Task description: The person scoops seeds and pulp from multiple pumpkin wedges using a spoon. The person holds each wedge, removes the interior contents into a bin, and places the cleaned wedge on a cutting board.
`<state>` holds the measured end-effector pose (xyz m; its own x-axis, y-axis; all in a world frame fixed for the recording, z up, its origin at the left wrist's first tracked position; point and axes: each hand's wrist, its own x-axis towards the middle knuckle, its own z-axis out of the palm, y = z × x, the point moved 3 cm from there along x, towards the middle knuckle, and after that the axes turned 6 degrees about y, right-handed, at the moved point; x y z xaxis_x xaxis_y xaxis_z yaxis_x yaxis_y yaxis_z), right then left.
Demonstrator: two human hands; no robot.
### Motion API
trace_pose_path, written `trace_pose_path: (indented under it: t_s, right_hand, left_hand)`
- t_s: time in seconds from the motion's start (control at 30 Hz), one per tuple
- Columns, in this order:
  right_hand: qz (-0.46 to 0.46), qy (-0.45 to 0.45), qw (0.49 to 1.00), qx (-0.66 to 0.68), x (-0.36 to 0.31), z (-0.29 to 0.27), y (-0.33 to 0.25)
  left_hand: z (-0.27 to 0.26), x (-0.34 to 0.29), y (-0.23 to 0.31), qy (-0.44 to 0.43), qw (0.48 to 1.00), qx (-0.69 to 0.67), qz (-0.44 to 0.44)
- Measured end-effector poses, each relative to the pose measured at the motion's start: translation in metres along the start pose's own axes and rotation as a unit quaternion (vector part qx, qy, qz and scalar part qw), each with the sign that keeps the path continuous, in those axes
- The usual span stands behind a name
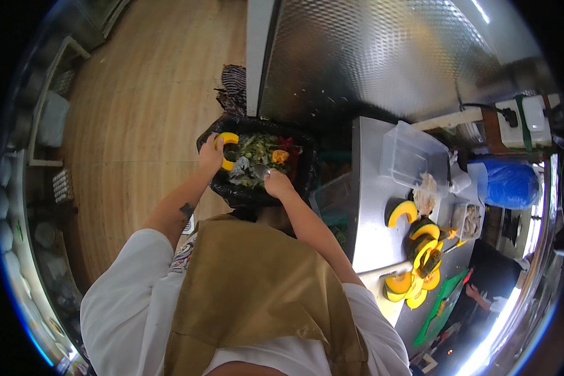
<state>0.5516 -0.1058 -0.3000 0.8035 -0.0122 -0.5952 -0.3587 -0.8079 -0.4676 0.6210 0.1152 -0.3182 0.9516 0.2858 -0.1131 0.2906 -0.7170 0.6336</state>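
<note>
My left hand (213, 154) grips a curved wedge of pumpkin (229, 137) with yellow flesh, over the left side of a bin lined with a black bag (238, 197). Closed around the handle of a metal spoon (261, 170), my right hand (279, 184) is low over the bin's near side. The spoon is apart from the pumpkin wedge. Inside the bin lie leafy green scraps (255, 148), a clump of orange pumpkin pulp (280, 156) and some dark red bits.
To the right, a steel counter (373, 169) bears a clear plastic tub (413, 160) and several cut pumpkin pieces (413, 282). Beyond are a green cutting board (440, 307) and another person's hand (477, 296). A metal-faced panel (382, 56) rises behind the bin. Shelves line the left.
</note>
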Motion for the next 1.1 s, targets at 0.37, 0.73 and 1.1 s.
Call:
trace_pose_path:
  t_s: [0.37, 0.73, 1.1]
  right_hand:
    - [0.092, 0.521, 0.827, 0.194, -0.243, -0.144, 0.116]
    - [0.557, 0.514, 0.649, 0.06, -0.42, -0.139, 0.26]
    - [0.536, 0.477, 0.693, 0.064, -0.429, -0.148, 0.285]
  left_hand:
    - [0.001, -0.16, 0.276, -0.316, 0.795, -0.219, 0.468]
    - [0.116, -0.315, 0.407, -0.23, 0.732, -0.034, 0.64]
    - [0.107, -0.367, 0.31, -0.811, 0.565, -0.113, 0.1]
